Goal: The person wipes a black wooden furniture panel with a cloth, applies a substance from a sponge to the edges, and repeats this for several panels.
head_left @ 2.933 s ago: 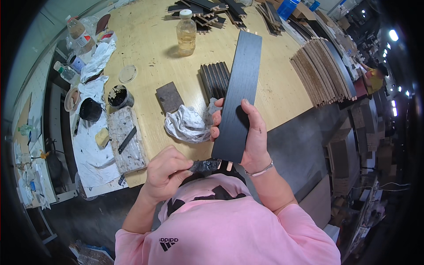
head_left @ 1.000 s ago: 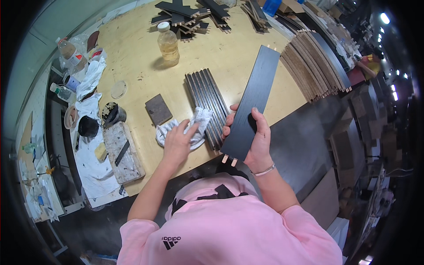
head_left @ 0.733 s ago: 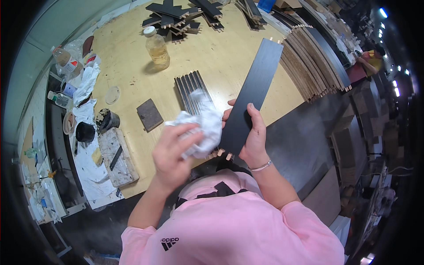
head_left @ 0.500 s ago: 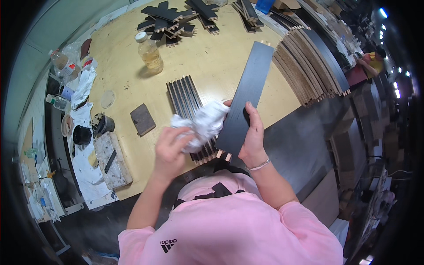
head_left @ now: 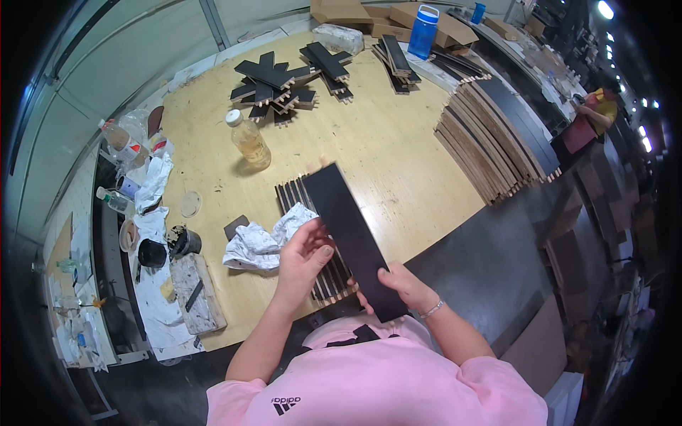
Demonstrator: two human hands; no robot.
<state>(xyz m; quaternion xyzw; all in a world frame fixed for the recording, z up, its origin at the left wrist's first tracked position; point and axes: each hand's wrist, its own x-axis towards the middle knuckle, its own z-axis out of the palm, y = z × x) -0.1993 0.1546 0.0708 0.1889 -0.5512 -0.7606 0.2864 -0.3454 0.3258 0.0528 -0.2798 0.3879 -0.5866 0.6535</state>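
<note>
My right hand [head_left: 410, 290] grips a black wooden board [head_left: 352, 238] near its close end, thumb on top and fingertips showing at the left edge. The board is tilted over a row of dark narrow boards [head_left: 290, 195] standing on edge, with dowel pegs at their ends. By the board's left edge is my left hand [head_left: 302, 261], fingers apart and slightly curled, holding nothing; whether its fingertips touch the board I cannot tell. A crumpled white cloth [head_left: 252, 247] lies just left of it, partly covering a small dark block [head_left: 236, 226].
A bottle of yellowish liquid [head_left: 250, 148] stands mid-table. Crossed black boards [head_left: 266, 82] are piled at the back, with a blue bottle [head_left: 423, 34] further right. Curved-looking stacked boards [head_left: 490, 142] line the right edge. Black pots [head_left: 186, 241] and a stained block [head_left: 195, 295] stand left.
The cloth has left my left hand and lies on the table. My right hand has lowered the board and swung its far end to the left. The view has shifted.
</note>
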